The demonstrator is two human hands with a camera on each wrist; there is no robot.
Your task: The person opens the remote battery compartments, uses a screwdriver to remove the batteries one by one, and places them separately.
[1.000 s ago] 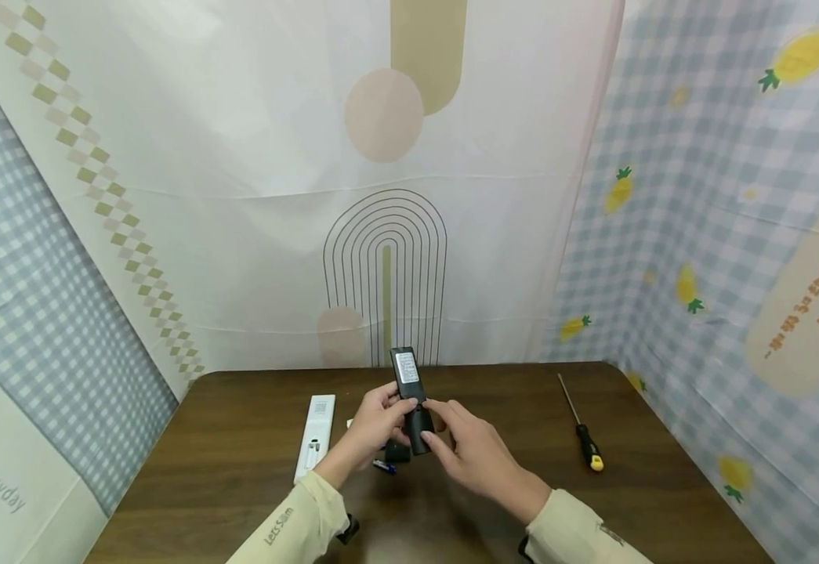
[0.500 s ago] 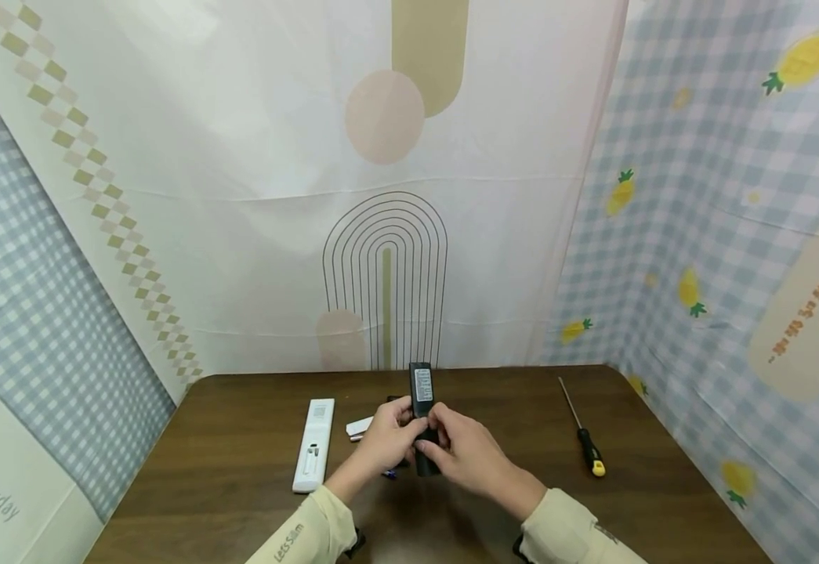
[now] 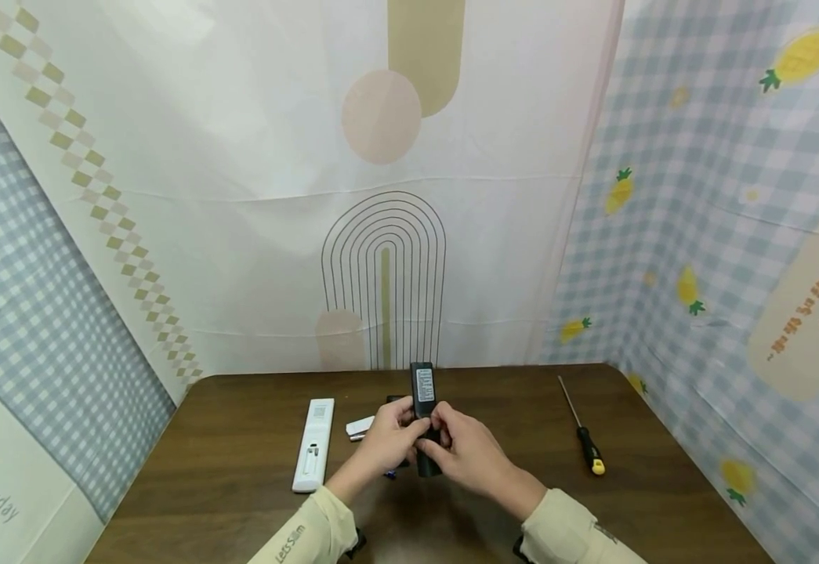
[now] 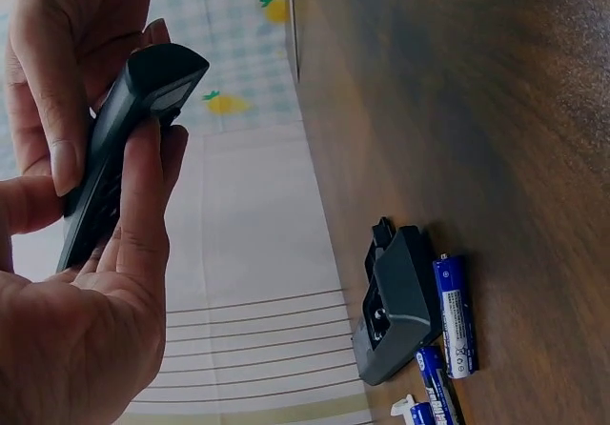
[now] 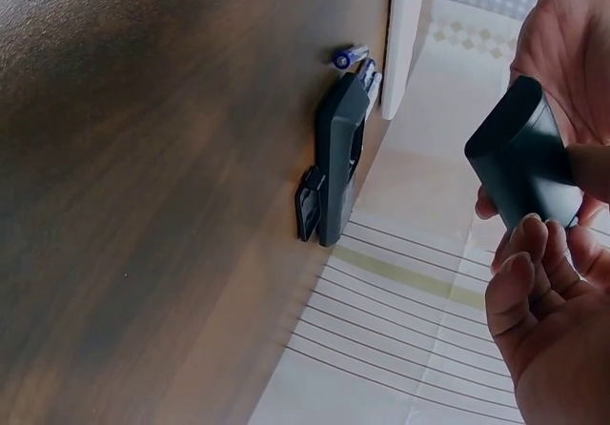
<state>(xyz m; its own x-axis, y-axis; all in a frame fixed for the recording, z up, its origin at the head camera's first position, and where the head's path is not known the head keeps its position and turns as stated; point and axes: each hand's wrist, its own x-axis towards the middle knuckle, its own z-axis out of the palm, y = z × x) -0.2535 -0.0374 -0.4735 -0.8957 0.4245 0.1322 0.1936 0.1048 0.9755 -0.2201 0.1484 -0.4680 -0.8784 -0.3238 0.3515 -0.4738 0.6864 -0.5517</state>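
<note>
In the head view a black remote control (image 3: 424,385) is held up over the table, its back with a printed label facing the camera. My left hand (image 3: 389,431) grips it from the left, thumb on its back. From the right my right hand (image 3: 471,450) holds its lower half, fingers bent against the edge and thumb on the back. The remote's rounded end (image 5: 524,149) shows between both hands in the right wrist view. Beneath, another black remote (image 4: 400,301) lies on the table beside blue batteries (image 4: 455,315), with a small black cover (image 5: 309,203) along its edge.
A white remote (image 3: 313,450) lies at the left, its battery compartment uncovered. Next to it is a small white cover (image 3: 360,425), partly behind the left hand. A screwdriver (image 3: 588,450) with a black and yellow handle lies right on the brown table (image 3: 240,439). Patterned curtains hang behind.
Over the second, the held remote came lower and slightly right, turning more upright, and the right fingers drew in against it. Since half a second ago almost nothing differs.
</note>
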